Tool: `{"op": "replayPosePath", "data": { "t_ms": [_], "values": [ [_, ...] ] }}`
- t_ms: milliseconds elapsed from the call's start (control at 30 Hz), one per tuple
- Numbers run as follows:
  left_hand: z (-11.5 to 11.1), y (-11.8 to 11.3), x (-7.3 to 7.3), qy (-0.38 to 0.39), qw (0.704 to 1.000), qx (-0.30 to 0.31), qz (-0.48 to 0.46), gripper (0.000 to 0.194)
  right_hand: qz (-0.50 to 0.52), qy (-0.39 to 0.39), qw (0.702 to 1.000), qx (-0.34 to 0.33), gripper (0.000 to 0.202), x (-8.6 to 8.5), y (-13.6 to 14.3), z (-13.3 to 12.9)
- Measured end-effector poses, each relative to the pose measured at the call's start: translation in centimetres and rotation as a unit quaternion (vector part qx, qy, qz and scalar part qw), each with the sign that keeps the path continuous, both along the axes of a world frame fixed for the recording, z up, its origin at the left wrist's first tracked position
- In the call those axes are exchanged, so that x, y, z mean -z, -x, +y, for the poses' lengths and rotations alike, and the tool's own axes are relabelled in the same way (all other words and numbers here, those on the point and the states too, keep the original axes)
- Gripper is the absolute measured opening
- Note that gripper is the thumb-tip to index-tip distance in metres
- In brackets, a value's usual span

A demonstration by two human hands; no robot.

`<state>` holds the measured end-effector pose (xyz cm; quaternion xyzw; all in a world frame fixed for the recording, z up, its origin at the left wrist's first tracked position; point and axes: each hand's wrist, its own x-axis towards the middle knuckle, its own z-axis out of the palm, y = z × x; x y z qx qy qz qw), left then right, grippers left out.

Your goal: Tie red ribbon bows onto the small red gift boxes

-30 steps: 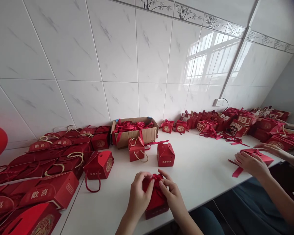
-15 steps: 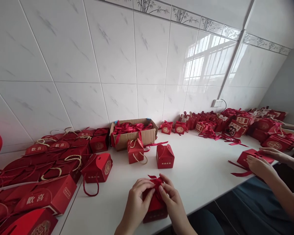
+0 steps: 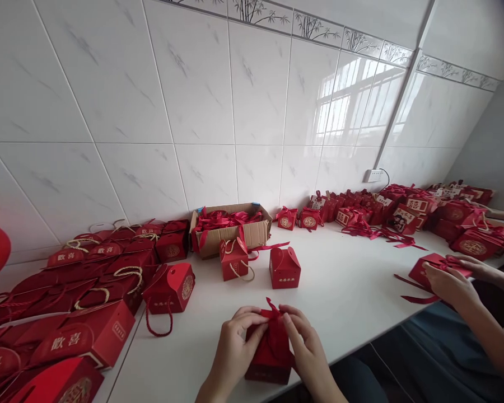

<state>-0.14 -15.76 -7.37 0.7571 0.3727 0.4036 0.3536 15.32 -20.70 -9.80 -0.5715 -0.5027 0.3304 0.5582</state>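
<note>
A small red gift box (image 3: pixel 269 366) stands at the table's front edge, right before me. Over its top lies a red ribbon (image 3: pixel 273 320), gathered into a bow or knot whose exact form is hard to make out. My left hand (image 3: pixel 240 344) pinches the ribbon from the left, thumb against fingers. From the right, my right hand (image 3: pixel 306 341) pinches another part of it near the box top. Just behind are a red box with no handle (image 3: pixel 285 268) and a red box with a gold cord (image 3: pixel 234 260).
Rows of red boxes with cord handles (image 3: pixel 88 330) fill the left side. A cardboard box of red ribbons (image 3: pixel 258 234) stands by the wall. More ribboned boxes (image 3: pixel 361 210) line the back right. At right, a co-worker's hands (image 3: pixel 453 280) handle a red box (image 3: pixel 422 268).
My right hand has shifted slightly right and apart from the left, drawing out the ribbon. The ribbon's end now stands up higher above the box.
</note>
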Motion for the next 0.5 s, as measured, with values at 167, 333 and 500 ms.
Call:
{"op": "replayPosePath", "data": {
  "t_ms": [167,333,500],
  "values": [
    [-0.2,0.4,-0.8,0.001,0.999,0.021,0.029,0.014,-0.214,-0.082,0.971,-0.062,0.029,-1.2,-1.5,1.0],
    [-0.2,0.5,-1.0,-0.022,0.999,0.012,0.037,0.013,-0.338,-0.126,0.930,-0.074,0.019,-3.2,-2.0,1.6],
    [-0.1,0.5,-0.7,-0.025,0.999,0.005,0.031,0.014,-0.420,-0.055,0.899,-0.113,0.030,-5.8,-2.8,1.0]
  ]
}}
